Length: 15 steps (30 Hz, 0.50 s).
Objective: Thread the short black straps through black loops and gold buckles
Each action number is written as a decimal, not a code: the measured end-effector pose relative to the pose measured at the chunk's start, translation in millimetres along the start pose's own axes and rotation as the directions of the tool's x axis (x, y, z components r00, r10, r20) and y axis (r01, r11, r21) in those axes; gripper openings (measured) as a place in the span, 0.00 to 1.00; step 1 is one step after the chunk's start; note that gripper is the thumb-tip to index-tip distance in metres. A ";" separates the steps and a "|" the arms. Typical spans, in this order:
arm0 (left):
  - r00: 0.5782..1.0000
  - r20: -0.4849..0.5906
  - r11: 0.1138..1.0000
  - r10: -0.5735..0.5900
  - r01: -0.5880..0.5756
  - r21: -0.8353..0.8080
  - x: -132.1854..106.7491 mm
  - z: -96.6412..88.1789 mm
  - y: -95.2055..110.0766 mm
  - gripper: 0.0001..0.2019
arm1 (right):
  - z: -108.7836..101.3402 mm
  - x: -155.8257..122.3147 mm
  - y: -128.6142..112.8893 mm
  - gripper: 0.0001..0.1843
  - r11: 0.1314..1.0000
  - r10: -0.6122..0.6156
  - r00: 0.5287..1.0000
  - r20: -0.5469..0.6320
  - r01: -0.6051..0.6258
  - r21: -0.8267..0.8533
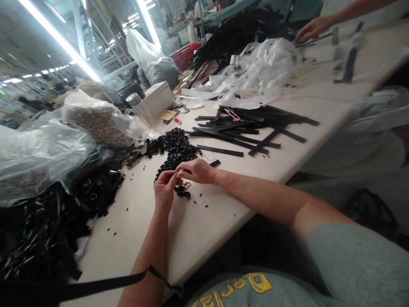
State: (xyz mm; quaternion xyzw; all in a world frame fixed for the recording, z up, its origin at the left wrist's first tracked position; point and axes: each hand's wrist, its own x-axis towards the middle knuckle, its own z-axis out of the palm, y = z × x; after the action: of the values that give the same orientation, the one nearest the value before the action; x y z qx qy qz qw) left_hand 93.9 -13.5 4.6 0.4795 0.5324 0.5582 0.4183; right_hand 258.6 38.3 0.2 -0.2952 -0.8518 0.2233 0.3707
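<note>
Fingertip work in hand, I'd judge: left hand and right hand meet, both pinched on a small piece at the near edge of the loop pile. Next move probably calls for fine two-handed control. Small piece mostly hidden by fingers; slight glint, shape unclear. Gold-coloured metal bits and loose black loops sit nearer than the pile, black strips right of it.

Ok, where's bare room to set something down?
Pale tabletop is nearly bare between the left forearm and tangled black strap heap, barring tiny black bits; another patch lies between the flat black strips and two dark bands farther right. Crowded: around the left hand, right hand, small black loop pile and crumpled white plastic.
</note>
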 end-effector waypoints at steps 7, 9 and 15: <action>0.999 -0.023 1.000 0.023 -0.023 0.004 5.7 -8.5 4.2 0.13 | 2.2 2.3 1.6 0.13 0.987 0.012 1.000 0.019 -0.009 -0.161; 1.000 -0.026 1.000 0.018 -0.018 0.003 7.1 -10.2 4.2 0.14 | 0.7 2.7 1.1 0.13 0.984 0.016 0.999 0.027 -0.011 -0.179; 0.998 -0.067 0.996 0.020 -0.014 0.090 18.2 -38.4 10.9 0.13 | -1.2 5.0 10.9 0.12 0.971 0.062 0.998 -0.007 -0.062 -0.229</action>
State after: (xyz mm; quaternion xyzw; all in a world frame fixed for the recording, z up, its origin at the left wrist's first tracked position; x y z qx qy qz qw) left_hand 53.2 -4.0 18.1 0.4831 0.5665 0.5532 0.3736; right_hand 260.4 49.7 -3.1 -0.3625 -0.8623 0.1352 0.3268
